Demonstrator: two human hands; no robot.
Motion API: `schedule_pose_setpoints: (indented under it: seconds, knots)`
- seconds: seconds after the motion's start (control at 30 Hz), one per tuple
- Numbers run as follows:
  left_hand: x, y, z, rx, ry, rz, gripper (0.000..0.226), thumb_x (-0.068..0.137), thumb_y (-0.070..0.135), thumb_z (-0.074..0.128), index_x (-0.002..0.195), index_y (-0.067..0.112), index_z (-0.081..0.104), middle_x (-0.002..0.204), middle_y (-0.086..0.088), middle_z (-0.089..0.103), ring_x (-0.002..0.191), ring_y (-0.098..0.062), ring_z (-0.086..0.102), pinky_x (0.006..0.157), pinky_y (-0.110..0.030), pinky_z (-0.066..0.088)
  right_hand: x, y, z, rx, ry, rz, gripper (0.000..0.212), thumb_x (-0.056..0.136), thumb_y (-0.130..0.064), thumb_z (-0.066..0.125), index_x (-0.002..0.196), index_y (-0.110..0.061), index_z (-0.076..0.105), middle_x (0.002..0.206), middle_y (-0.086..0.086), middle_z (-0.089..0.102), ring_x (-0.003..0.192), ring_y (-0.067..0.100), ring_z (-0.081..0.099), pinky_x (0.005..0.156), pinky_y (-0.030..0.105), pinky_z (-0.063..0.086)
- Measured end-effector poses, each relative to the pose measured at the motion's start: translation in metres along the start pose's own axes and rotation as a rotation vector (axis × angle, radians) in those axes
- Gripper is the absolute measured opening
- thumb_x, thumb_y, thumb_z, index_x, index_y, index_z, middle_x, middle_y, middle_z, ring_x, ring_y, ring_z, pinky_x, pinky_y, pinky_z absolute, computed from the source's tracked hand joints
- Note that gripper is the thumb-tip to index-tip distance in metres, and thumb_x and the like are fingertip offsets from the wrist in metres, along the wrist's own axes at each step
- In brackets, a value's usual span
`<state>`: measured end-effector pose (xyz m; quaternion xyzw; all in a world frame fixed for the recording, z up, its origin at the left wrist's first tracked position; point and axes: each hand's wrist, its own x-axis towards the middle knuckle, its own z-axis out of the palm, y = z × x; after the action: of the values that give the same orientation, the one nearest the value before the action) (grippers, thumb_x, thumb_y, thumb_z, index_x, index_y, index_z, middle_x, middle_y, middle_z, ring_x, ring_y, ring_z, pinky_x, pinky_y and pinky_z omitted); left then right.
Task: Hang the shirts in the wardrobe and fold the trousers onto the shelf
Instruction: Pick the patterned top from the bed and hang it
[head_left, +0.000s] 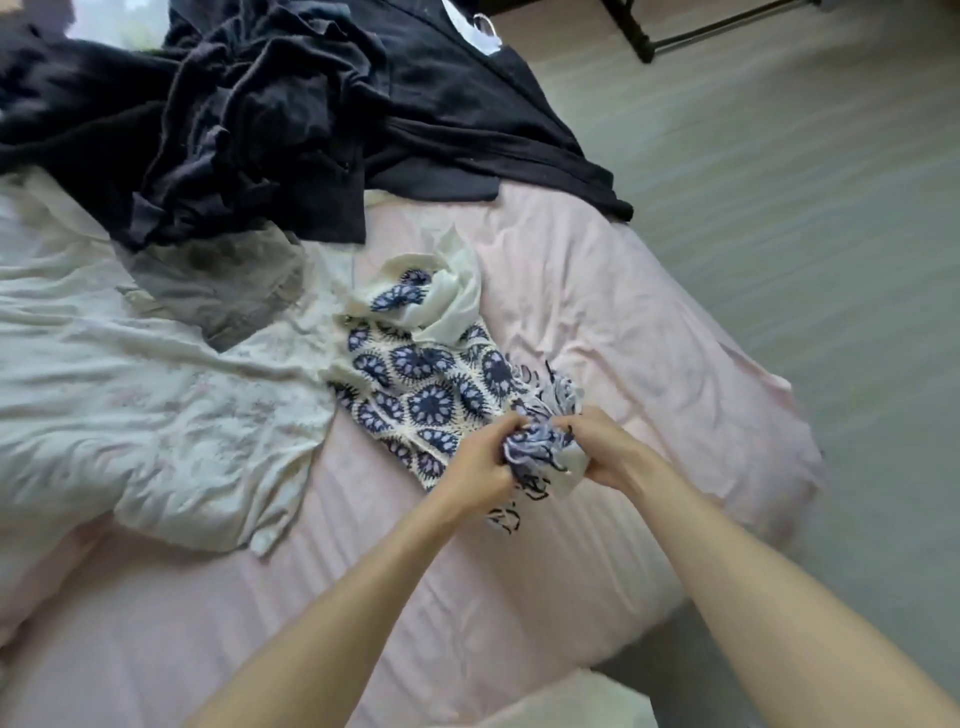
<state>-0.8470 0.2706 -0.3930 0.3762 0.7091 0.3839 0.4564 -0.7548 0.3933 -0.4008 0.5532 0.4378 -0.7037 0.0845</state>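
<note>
A white top with a blue flower pattern (431, 384) lies crumpled on the pink bed (597, 312), near its right edge. My left hand (485, 457) and my right hand (597, 447) both grip the bunched near end of this top, close together. A heap of dark navy and black garments (270, 119) covers the far part of the bed. A grey garment (223, 291) lies beside the heap. A pale, faintly flowered garment (156, 415) is spread out on the left.
Grey carpet (779, 208) runs along the right of the bed. A black metal frame leg (634, 26) stands at the top right. A white hanger part (485, 31) peeks from the dark heap. Something white (571, 701) sits at the bottom edge.
</note>
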Motion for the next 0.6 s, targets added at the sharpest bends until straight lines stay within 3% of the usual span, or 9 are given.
schedule_pose_setpoints:
  seconds: [0.1,0.13,0.23,0.3,0.37,0.47,0.6]
  knots:
    - [-0.037,0.019,0.015,-0.039,0.025,0.001,0.036,0.079,0.0,0.064,0.104,0.022,0.051,0.09,0.013,0.06,0.08,-0.001,0.057,0.068,-0.012,0.043,-0.045,0.034,-0.017,0.175,0.127,-0.014,0.019,0.088,0.006,0.046,0.098,0.003,0.062,0.081,0.015,0.069,0.067,0.025,0.065,0.068,0.036,0.055]
    - [-0.051,0.026,0.022,-0.025,-0.002,-0.026,0.034,0.081,0.002,0.064,0.107,0.021,0.051,0.092,0.01,0.061,0.08,-0.002,0.058,0.068,-0.013,0.044,-0.065,0.047,-0.027,0.234,0.16,0.0,0.018,0.089,0.002,0.048,0.099,0.002,0.063,0.078,0.011,0.069,0.066,0.022,0.065,0.07,0.035,0.054]
    - [-0.081,0.039,0.041,0.054,-0.143,-0.139,0.007,0.091,0.01,0.055,0.096,0.014,0.059,0.072,0.004,0.059,0.055,-0.001,0.052,0.052,-0.018,0.039,-0.111,0.082,-0.054,0.266,0.314,0.009,0.017,0.09,-0.011,0.053,0.103,-0.006,0.061,0.099,0.006,0.067,0.086,0.021,0.061,0.088,0.036,0.045]
    - [-0.091,0.05,0.054,0.13,-0.197,-0.167,0.014,0.093,0.007,0.048,0.084,0.011,0.057,0.065,0.002,0.053,0.049,-0.001,0.047,0.046,-0.015,0.034,-0.139,0.099,-0.072,0.317,0.401,-0.055,0.019,0.087,-0.004,0.053,0.104,-0.004,0.061,0.105,0.017,0.065,0.096,0.032,0.061,0.09,0.046,0.047]
    - [-0.096,0.067,0.068,0.095,-0.197,-0.18,0.011,0.094,0.008,0.046,0.089,0.005,0.056,0.069,-0.004,0.053,0.056,-0.011,0.047,0.052,-0.022,0.034,-0.167,0.112,-0.089,0.302,0.475,-0.129,0.015,0.086,0.003,0.052,0.093,-0.004,0.062,0.091,0.021,0.066,0.079,0.032,0.065,0.075,0.041,0.053]
    - [-0.099,0.103,0.093,-0.007,-0.154,-0.162,0.01,0.096,0.013,0.046,0.088,0.01,0.052,0.06,-0.003,0.047,0.043,-0.005,0.04,0.047,-0.023,0.032,-0.208,0.127,-0.117,0.257,0.545,-0.196,0.009,0.088,-0.005,0.055,0.094,-0.004,0.062,0.075,0.013,0.068,0.059,0.016,0.067,0.054,0.026,0.054]
    - [-0.099,0.161,0.126,-0.347,-0.05,-0.261,0.014,0.098,0.021,0.045,0.092,0.021,0.058,0.076,-0.003,0.064,0.066,-0.015,0.058,0.066,-0.032,0.049,-0.26,0.159,-0.154,0.197,0.798,-0.26,0.034,0.087,-0.036,0.059,0.092,-0.004,0.066,0.089,0.014,0.067,0.089,0.028,0.063,0.074,0.035,0.048]
